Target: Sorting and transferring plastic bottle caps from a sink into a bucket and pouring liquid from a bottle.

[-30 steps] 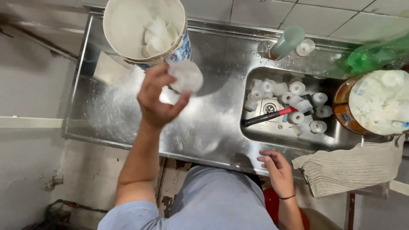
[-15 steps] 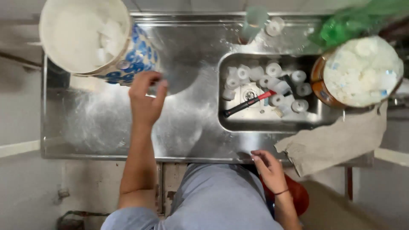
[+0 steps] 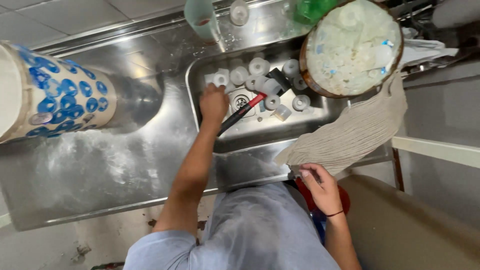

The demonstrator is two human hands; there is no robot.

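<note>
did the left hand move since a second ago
Yes. The left hand went from beside the blue-patterned bucket on the drainboard over into the sink basin, now among the small white cups near the drain.

**Colours at the sink**

Steel bench [image 3: 90,175]: grey, streaked white. Sink basin [image 3: 310,127]: same dull grey. Small cups [image 3: 259,66] in basin: translucent white. Tool [image 3: 240,114]: red handle, black end. Big bucket [image 3: 60,102]: cream with blue dots. Round tub [image 3: 320,85]: brown rim, whitish contents. Cloth [image 3: 350,135]: beige, ribbed. Bottle [image 3: 202,20]: pale green.

Head camera looks steeply down on the steel sink [image 3: 260,131] (single view).
</note>
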